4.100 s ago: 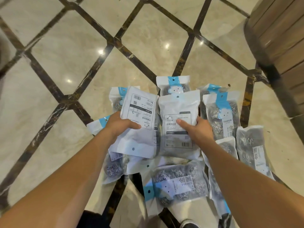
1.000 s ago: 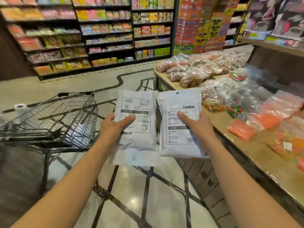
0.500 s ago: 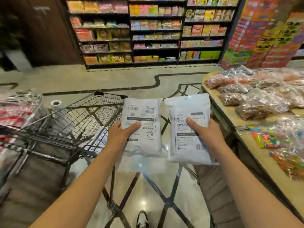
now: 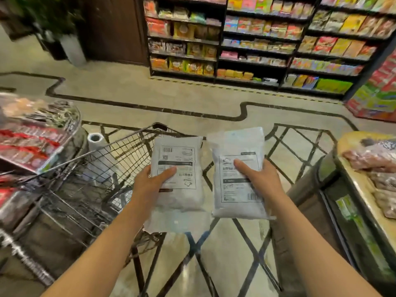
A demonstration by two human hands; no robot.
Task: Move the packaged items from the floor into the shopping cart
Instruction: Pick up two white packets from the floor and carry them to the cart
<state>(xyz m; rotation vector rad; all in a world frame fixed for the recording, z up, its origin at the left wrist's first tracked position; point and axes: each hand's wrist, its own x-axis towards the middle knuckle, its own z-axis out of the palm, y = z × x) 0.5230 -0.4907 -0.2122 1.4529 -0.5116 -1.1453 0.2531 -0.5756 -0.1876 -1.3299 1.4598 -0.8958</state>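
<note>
Head view, left to right: we see the shopping cart (image 4: 90, 174), then our left hand (image 4: 150, 183) gripping one packaged item (image 4: 177, 179) over the cart's near corner, then our right hand (image 4: 260, 181) gripping another packaged item (image 4: 237, 174) above bare floor (image 4: 225, 254). Risk: releasing now likely drops the right pouch outside the cart. Both are flat white pouches with printed labels.

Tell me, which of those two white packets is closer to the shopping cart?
The packet in the left hand, its printed label upside down. It overlaps the wire cart in view, while the right hand's packet is over bare floor.
</note>
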